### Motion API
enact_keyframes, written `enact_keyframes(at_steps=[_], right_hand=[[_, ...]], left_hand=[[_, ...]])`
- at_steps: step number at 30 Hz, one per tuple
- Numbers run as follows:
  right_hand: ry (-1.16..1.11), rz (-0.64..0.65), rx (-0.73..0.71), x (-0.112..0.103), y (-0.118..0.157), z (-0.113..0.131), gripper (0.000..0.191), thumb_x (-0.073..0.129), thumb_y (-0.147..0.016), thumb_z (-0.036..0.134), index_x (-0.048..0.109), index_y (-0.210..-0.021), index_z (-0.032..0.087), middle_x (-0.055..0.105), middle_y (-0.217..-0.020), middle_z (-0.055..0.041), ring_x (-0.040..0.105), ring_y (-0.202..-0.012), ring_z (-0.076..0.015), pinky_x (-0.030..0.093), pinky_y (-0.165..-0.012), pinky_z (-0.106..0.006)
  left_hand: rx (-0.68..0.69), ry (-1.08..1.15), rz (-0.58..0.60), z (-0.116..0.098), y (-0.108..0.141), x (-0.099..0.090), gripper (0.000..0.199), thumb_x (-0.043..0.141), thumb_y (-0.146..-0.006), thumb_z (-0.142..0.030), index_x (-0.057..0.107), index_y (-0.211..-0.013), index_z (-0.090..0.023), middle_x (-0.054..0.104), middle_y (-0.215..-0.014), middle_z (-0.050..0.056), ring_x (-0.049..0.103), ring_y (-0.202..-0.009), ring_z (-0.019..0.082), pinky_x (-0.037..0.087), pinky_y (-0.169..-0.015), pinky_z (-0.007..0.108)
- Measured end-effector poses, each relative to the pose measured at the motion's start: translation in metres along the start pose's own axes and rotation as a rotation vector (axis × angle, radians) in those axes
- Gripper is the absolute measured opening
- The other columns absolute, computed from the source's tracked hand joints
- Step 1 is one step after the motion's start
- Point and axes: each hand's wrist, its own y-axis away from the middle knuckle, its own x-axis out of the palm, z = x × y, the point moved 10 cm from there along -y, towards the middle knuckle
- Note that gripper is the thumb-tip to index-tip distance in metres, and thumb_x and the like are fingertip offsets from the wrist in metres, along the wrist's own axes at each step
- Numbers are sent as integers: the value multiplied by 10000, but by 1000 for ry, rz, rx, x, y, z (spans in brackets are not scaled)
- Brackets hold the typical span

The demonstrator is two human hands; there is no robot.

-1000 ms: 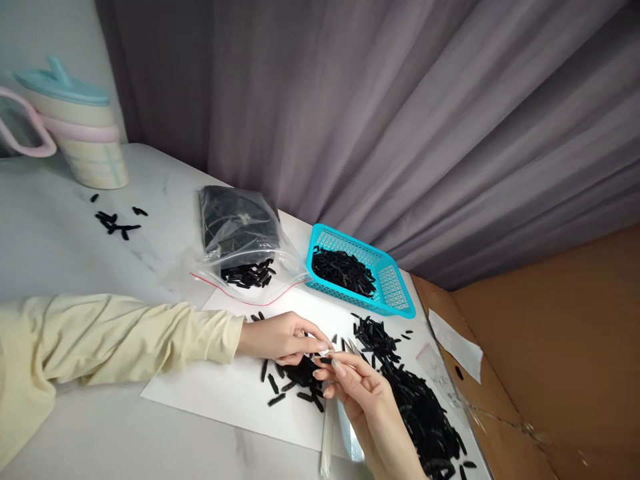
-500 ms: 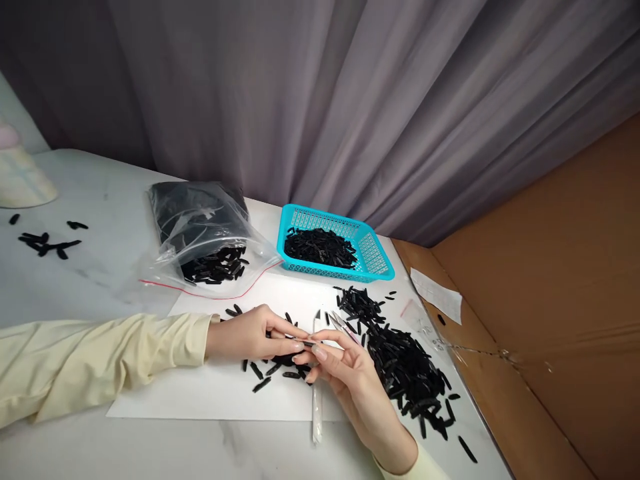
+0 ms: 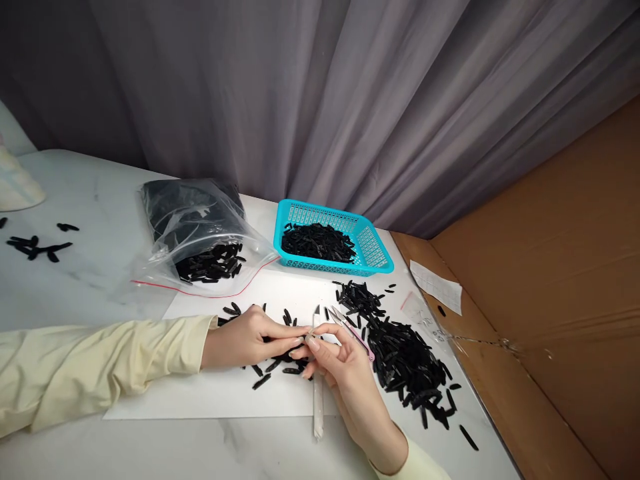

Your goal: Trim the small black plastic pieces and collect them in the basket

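Note:
Over a white paper sheet (image 3: 165, 393), the fingertips of my left hand (image 3: 243, 341) and my right hand (image 3: 347, 367) meet in a pinch. Between them is a small black strip, mostly covered by the fingers. Loose black strips (image 3: 261, 381) lie on the paper under and around my left hand. A white-handled craft knife (image 3: 319, 410) lies on the sheet, partly hidden by my right hand. Just beyond that hand rest small scissors (image 3: 363, 341) with a pink handle. To the right is a big heap of black strips (image 3: 410, 363).
A turquoise basket (image 3: 385, 261) holding black strips stands at the back. Left of it lies a clear zip bag (image 3: 157, 277) with more strips and a dark package (image 3: 185, 197). A few strips (image 3: 35, 250) lie far left. A cardboard wall (image 3: 540, 267) borders the right.
My fingertips have closed in tighter around the black strip, which shows less than before. The whole view has shifted slightly; nothing on the table has visibly moved.

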Motion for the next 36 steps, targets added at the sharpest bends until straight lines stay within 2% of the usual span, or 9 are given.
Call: enact_keyframes(at_steps=[5, 10, 13, 15, 17, 22, 27, 31, 36], right_hand=[[-110, -58, 84, -3, 1, -7, 268, 781, -684, 258, 580, -812, 136, 666, -648, -20, 562, -536, -60, 449, -510, -139], [-71, -111, 0, -15, 1, 4, 250, 774, -690, 277, 609, -843, 166, 672, -724, -17, 602, -571, -84, 428, -450, -142], [59, -105, -73, -16, 1, 12, 222, 764, -695, 270, 656, -860, 169, 655, -697, -4, 582, -516, -73, 465, -468, -165], [163, -110, -161, -15, 2, 20, 204, 771, -674, 260, 674, -828, 166, 625, -669, 8, 582, -497, -81, 487, -459, -182], [252, -128, -255, -14, 6, 27, 217, 765, -670, 240, 665, -852, 180, 606, -677, 14, 615, -544, -113, 514, -459, -201], [496, -138, -426, -7, 15, 36, 307, 680, -733, 140, 577, -1012, 217, 631, -742, 6, 636, -656, -136, 582, -619, -257], [631, -73, -544, 3, 21, 41, 340, 608, -774, 84, 530, -1068, 237, 633, -796, 4, 637, -714, -129, 570, -669, -244], [580, -65, -521, 4, 21, 40, 342, 617, -775, 98, 511, -1067, 240, 620, -775, 19, 628, -690, -110, 570, -664, -222], [408, -58, -353, -1, 14, 30, 325, 685, -738, 172, 512, -1009, 219, 645, -773, 8, 639, -641, -107, 582, -644, -232]], left_hand=[[86, -172, 18, -7, 4, 6, 382, 396, -928, -192, 559, -1250, -65, 575, -474, -9, 310, -379, 64, 304, -420, 144], [-59, -82, 34, 4, 0, 3, 415, 410, -920, -227, 532, -1261, -24, 415, -429, -78, 216, -385, 52, 231, -377, 134], [-175, 28, 8, 13, -2, -2, 413, 432, -895, -231, 563, -1225, -18, 254, -445, -107, 185, -391, 50, 190, -359, 136], [-218, 80, 8, 16, -2, -2, 404, 458, -882, -239, 586, -1199, -22, 220, -467, -106, 172, -402, 50, 176, -354, 137], [-171, 101, 19, 12, -2, 0, 387, 485, -873, -229, 603, -1174, -15, 251, -460, -106, 170, -402, 48, 184, -351, 136], [113, 44, -19, -13, 2, -2, 323, 512, -875, -173, 639, -1109, 10, 459, -418, -58, 315, -374, 44, 308, -393, 129], [247, -32, -109, -26, 7, -7, 279, 488, -890, -116, 638, -1121, -73, 610, -474, -6, 411, -344, 50, 332, -380, 143], [326, -121, -145, -34, 10, -7, 314, 474, -888, -79, 592, -1178, -105, 635, -515, -8, 473, -364, 66, 351, -392, 171], [330, -146, -157, -33, 13, -7, 310, 497, -870, -57, 593, -1162, -94, 628, -514, -16, 460, -362, 68, 338, -390, 188]])
